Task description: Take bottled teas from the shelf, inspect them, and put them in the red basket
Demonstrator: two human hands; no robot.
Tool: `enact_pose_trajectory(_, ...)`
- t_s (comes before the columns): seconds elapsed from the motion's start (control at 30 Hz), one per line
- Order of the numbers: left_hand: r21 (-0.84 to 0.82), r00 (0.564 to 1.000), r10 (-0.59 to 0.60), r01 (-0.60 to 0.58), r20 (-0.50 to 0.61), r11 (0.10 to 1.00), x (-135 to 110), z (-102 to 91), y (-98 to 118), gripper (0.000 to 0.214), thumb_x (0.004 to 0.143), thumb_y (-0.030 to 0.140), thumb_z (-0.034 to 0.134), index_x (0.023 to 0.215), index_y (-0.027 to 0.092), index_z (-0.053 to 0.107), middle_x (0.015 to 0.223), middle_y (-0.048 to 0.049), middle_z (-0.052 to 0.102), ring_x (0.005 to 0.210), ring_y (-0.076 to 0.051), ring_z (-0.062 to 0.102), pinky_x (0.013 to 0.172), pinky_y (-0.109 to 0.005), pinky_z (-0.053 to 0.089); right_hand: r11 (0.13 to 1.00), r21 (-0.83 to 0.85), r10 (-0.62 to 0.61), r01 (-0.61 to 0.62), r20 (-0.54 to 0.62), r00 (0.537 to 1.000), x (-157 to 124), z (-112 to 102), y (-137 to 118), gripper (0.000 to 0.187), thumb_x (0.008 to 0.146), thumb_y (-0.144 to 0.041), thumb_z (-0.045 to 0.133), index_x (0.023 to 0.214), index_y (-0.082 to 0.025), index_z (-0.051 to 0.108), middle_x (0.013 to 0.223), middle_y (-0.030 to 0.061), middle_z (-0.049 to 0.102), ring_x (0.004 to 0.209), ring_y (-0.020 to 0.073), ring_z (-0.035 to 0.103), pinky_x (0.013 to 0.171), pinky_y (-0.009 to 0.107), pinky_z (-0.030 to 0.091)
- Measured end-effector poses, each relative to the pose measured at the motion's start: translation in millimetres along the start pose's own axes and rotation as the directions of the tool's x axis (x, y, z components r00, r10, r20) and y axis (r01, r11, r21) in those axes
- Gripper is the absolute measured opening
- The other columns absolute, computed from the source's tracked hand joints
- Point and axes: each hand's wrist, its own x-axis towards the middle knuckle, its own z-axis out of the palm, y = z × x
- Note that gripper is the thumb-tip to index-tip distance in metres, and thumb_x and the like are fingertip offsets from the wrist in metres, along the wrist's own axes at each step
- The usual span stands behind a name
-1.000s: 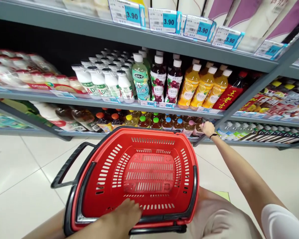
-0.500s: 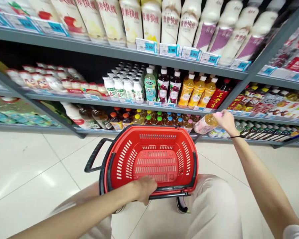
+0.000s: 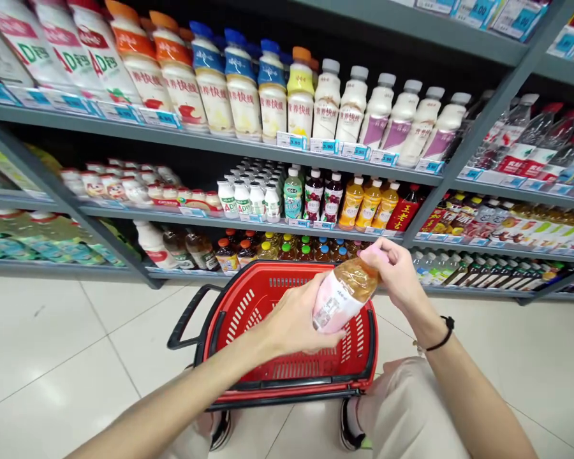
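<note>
A clear drink bottle [image 3: 345, 292] with amber liquid, a pale pink label and a pink cap is tilted above the red shopping basket [image 3: 220, 331]. My left hand [image 3: 301, 319] is wrapped round its lower, labelled part. At the cap end, my right hand [image 3: 396, 271] closes its fingers on the pink cap, hiding part of it. The basket stands on the floor between my legs, and no goods show in the visible part of its inside. Its black handle [image 3: 186, 319] sticks out to the left.
Shelves of bottled drinks stretch across the front. White milk-drink bottles [image 3: 246, 102] fill the upper row; orange juice bottles [image 3: 374, 203] and small white bottles [image 3: 249, 199] stand below. Short coloured-cap bottles [image 3: 287, 247] sit on the bottom shelf behind the basket. Pale floor tiles [image 3: 52, 344] surround me.
My right hand has brought the pink-capped bottle from the bottom shelf back over the basket. My left hand has left the basket's rim and taken hold of the bottle. The view has tilted up.
</note>
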Motion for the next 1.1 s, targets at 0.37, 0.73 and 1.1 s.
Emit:
enact_pose_trajectory(0.37,-0.297,0.898,-0.274,0.173,-0.344,0.939,-33,-19.9,-25,0.056,0.073,0.044,0.079,0.118,0.016,0.061,0.105,-0.0084,0.079,0.086,-0.024,0.074,0.076,-0.034,0.06,0.831,0.238,0.31,-0.504,0.554,0.773,0,61,102,0.082,0.095,-0.085,0.034,0.131,-0.019,0.066,0.122,0.0162,0.075,0.115,0.0299,0.069,0.098,0.043,0.055)
enact_pose_trajectory(0.73,-0.564,0.951,-0.225,0.069,-0.213,0.823,-24,-18.6,-65,0.078,0.071,0.047,0.09,0.133,0.013,0.057,0.133,-0.0173,0.072,0.117,-0.03,0.072,0.099,-0.041,0.061,0.796,0.255,0.346,-0.548,0.551,0.759,-32,86,122,0.082,0.077,-0.079,0.079,0.133,-0.02,0.068,0.132,0.0155,0.073,0.121,0.0338,0.071,0.107,0.052,0.055)
enact_pose_trajectory(1.1,-0.697,0.943,-0.151,-0.104,-0.295,0.71,-29,-32.3,-47,0.07,0.068,0.03,0.095,0.125,0.013,0.059,0.122,-0.0143,0.077,0.108,-0.027,0.076,0.096,-0.039,0.062,0.903,0.14,0.223,-0.406,0.656,0.722,-30,67,128,0.08,0.063,-0.071,0.094,0.123,-0.023,0.071,0.132,0.0129,0.073,0.124,0.0336,0.068,0.112,0.049,0.052)
